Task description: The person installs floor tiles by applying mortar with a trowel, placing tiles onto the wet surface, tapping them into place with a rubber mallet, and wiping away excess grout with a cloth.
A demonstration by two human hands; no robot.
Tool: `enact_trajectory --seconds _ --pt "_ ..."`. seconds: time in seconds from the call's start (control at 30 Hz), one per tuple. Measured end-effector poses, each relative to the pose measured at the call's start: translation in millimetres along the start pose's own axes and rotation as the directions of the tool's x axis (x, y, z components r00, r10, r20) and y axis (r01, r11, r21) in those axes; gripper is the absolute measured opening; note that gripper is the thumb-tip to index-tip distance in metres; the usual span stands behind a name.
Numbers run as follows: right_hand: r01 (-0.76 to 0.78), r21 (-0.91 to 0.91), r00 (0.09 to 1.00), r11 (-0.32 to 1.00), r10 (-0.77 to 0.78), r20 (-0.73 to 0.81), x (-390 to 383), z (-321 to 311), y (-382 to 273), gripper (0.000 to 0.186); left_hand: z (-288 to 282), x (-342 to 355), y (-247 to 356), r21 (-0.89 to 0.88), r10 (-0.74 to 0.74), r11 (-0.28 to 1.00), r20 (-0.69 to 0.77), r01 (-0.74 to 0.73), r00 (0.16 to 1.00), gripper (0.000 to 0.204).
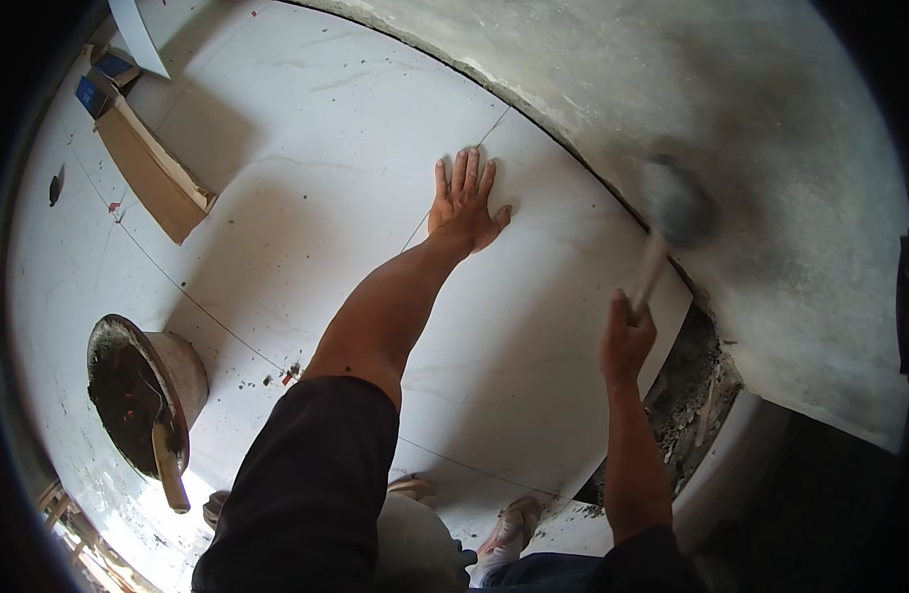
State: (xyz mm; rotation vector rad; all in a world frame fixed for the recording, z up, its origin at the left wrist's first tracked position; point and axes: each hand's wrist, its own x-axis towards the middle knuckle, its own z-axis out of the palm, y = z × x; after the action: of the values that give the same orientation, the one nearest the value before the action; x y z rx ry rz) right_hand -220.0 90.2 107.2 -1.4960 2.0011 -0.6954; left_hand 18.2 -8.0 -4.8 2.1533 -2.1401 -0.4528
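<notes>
My left hand (463,210) lies flat with fingers spread on the white marbled floor tiles (543,287), over the thin seam between two of them. In my right hand (627,341) is the pale handle of a mallet (682,206), its rounded dark grey head smeared by motion. The mallet head appears in front of the grey wall, raised near the tiles' right edge. Whether it touches anything I cannot tell.
On the left a bucket (183,371) of dark mortar holds a wooden-handled tool (168,465). Beyond it lies an opened cardboard box (148,178). A rough grey wall (613,89) borders the tiles at right. Bare rubble (694,371) shows at their right corner. Small red spacers (289,378) dot the seams.
</notes>
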Motion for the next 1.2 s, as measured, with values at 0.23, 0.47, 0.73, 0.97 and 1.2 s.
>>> enact_trajectory --seconds 0.23,0.47,0.73,0.97,1.2 --pt "-0.335 0.009 0.940 0.942 0.333 0.079 -2 -8 88 0.042 -11 4 11 -0.014 0.005 1.000 0.024 -0.005 1.000 0.077" --pt "-0.544 0.271 0.836 0.794 0.540 0.095 -13 -31 87 0.033 -5 5 11 0.004 0.005 1.000 0.019 -0.005 1.000 0.076" --pt "-0.360 0.773 0.773 0.522 0.631 -0.066 -28 -24 59 0.027 -4 6 21 0.044 0.023 0.999 -0.010 -0.023 1.000 0.078" --pt "-0.516 0.646 0.711 0.563 0.702 -0.044 -39 -19 81 0.024 4 7 19 0.104 -0.021 0.994 -0.030 0.024 0.999 0.076" --pt "-0.553 0.500 0.790 0.666 0.611 0.059 -55 -22 87 0.019 10 -12 25 0.144 -0.094 0.985 0.012 0.091 0.996 0.074"
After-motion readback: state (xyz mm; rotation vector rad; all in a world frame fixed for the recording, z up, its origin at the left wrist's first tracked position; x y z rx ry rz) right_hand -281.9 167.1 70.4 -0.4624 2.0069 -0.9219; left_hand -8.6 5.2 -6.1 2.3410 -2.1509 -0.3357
